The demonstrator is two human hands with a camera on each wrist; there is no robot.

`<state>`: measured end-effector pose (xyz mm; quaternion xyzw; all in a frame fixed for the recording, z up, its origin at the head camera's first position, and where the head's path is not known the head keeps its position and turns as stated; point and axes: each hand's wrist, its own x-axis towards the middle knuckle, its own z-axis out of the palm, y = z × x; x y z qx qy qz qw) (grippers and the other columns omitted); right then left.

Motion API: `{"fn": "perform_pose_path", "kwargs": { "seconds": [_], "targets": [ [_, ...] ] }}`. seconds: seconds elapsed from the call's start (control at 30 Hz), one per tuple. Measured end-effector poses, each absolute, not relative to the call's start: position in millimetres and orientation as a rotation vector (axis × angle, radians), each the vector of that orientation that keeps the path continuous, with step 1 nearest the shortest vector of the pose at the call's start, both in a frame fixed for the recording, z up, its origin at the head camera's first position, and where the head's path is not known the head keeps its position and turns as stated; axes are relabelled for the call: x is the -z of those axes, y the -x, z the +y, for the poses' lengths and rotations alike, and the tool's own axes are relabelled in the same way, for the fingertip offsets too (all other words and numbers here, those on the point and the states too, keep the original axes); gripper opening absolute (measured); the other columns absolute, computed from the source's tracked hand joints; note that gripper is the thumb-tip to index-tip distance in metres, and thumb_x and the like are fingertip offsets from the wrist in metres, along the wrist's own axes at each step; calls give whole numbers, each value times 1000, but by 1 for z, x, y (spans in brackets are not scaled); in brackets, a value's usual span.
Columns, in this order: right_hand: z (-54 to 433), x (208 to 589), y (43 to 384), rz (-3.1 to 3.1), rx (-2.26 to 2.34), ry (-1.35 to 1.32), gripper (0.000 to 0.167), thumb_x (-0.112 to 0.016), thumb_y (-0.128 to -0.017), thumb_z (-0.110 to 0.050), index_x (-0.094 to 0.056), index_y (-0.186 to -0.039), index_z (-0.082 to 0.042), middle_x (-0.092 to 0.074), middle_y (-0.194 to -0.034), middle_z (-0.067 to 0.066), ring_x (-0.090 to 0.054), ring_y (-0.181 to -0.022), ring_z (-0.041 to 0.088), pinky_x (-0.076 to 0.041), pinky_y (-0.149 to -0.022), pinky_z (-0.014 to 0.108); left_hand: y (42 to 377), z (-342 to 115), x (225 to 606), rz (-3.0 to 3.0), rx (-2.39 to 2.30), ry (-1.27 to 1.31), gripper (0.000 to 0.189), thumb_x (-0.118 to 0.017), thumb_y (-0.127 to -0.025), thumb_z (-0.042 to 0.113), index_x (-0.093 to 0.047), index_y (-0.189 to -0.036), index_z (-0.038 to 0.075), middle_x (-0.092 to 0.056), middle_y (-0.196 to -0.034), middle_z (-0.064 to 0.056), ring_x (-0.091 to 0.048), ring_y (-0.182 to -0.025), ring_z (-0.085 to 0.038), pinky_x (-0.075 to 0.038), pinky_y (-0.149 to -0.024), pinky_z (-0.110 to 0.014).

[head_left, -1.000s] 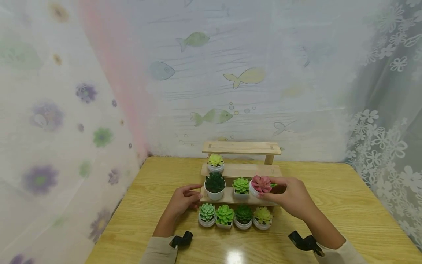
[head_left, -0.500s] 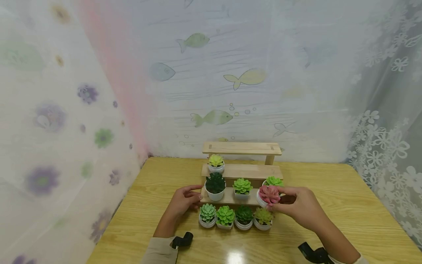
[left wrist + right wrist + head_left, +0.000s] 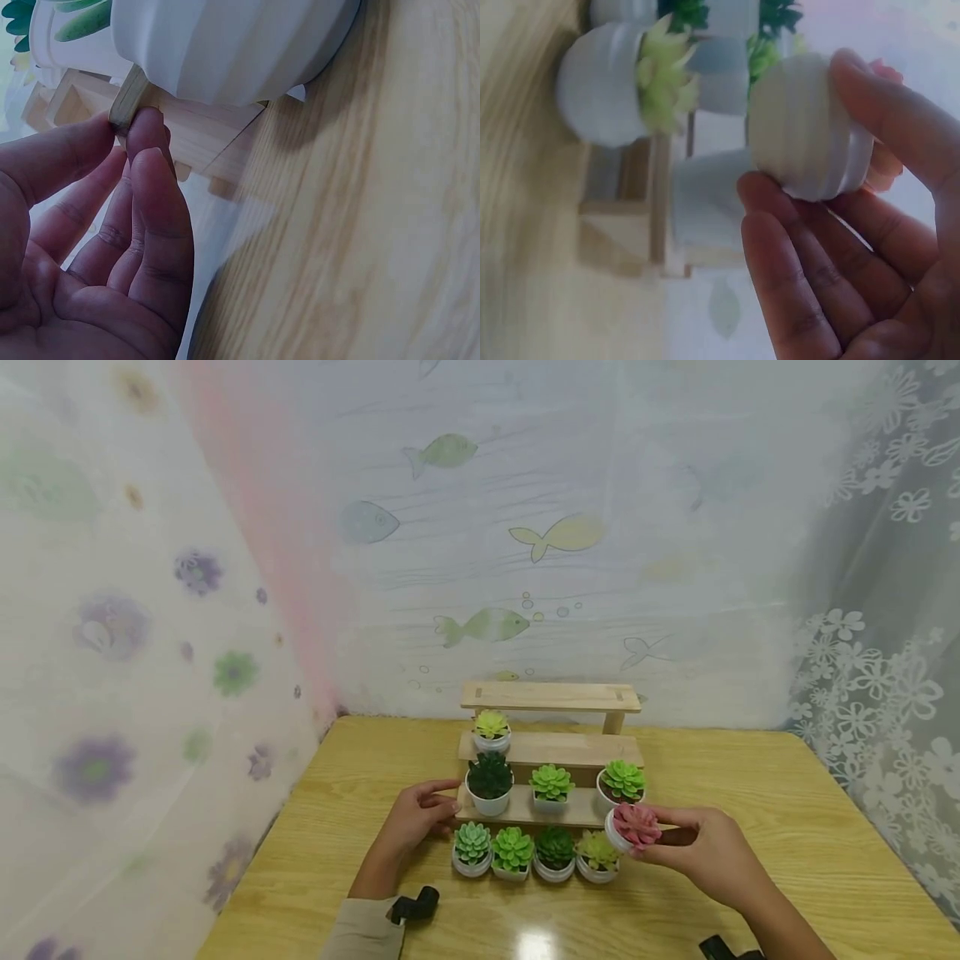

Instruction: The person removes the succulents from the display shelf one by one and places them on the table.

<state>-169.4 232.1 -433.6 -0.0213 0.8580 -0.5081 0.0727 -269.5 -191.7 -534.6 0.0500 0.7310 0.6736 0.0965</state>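
My right hand (image 3: 705, 852) pinches a potted pink succulent (image 3: 637, 827) by its round white pot (image 3: 802, 124), between thumb and fingers. It is held tilted in front of the right end of a stepped wooden plant stand (image 3: 555, 696). My left hand (image 3: 420, 810) grips the left end of the stand's lower board (image 3: 129, 97) between thumb and fingertips. On that board stand a dark green succulent (image 3: 489, 775), a light green one (image 3: 551, 782) and another bright green one (image 3: 622, 779) at the right end. A yellow-green succulent (image 3: 491, 725) sits one step higher, at the left.
Several potted succulents line up along the stand's front: a pale green one (image 3: 472, 842), a bright green one (image 3: 513, 847), a dark green one (image 3: 555, 845) and a yellowish one (image 3: 597, 850). A wooden table (image 3: 750, 802) carries everything. Printed curtains (image 3: 562, 610) hang behind.
My right hand has drawn the pink succulent rightward and toward me, off the lower board, uncovering the bright green succulent at its right end. My left hand has stayed in place.
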Motion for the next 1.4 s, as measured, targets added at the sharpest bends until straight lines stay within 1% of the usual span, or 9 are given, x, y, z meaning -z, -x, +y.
{"fn": "perform_pose_path", "kwargs": {
  "seconds": [0.03,0.17,0.3,0.4,0.67,0.83,1.03,1.4],
  "targets": [
    [235,436,170,2573,1523,63,73,-92,-76,-39,-67,-139,-10,-76,-120,11,-77,-96,15,-63,-77,31,270,-191,534,2162,-1999,-149,47,-75,-96,11,-63,-141,4,-77,-106,-12,-76,-80,-20,-63,-68,-35],
    [249,446,174,2525,1545,137,71,-90,-80,-34,-65,-139,-5,-74,-124,16,-77,-97,16,-64,-78,33,270,-191,534,2157,-2007,-146,47,-74,-96,10,-63,-141,3,-77,-105,-12,-75,-80,-20,-63,-68,-34],
    [264,456,177,2463,1576,232,69,-88,-83,-26,-62,-140,4,-69,-129,25,-77,-99,15,-64,-78,35,271,-192,536,2151,-2009,-151,48,-74,-96,10,-62,-142,3,-77,-105,-13,-75,-80,-19,-62,-67,-33],
    [274,462,179,2430,1577,281,69,-86,-85,-22,-58,-140,10,-67,-130,29,-77,-99,14,-64,-78,36,271,-192,537,2152,-2005,-159,48,-74,-97,10,-62,-142,3,-77,-105,-13,-76,-80,-20,-62,-67,-33],
    [288,473,186,2344,1566,328,71,-84,-87,-17,-53,-140,18,-65,-129,35,-77,-99,16,-64,-79,37,271,-193,537,2165,-2013,-163,46,-75,-96,11,-63,-141,4,-78,-104,-12,-76,-79,-20,-63,-67,-34],
    [293,485,188,2320,1541,303,72,-87,-85,-19,-55,-138,18,-66,-128,34,-77,-99,18,-64,-79,35,271,-193,538,2143,-2021,-167,47,-74,-96,10,-63,-141,4,-78,-104,-12,-76,-79,-19,-63,-66,-33],
    [294,498,191,2374,1500,312,70,-89,-82,-21,-60,-133,17,-68,-123,33,-78,-96,17,-64,-77,33,272,-192,539,2129,-2019,-178,48,-74,-96,10,-62,-142,2,-78,-105,-14,-75,-79,-18,-63,-66,-33],
    [288,501,194,2508,1401,305,68,-91,-80,-29,-66,-127,13,-73,-117,26,-78,-93,15,-63,-75,29,271,-192,538,2138,-2011,-164,47,-74,-96,10,-62,-142,3,-78,-105,-13,-75,-79,-19,-63,-67,-34]
  ]
}}
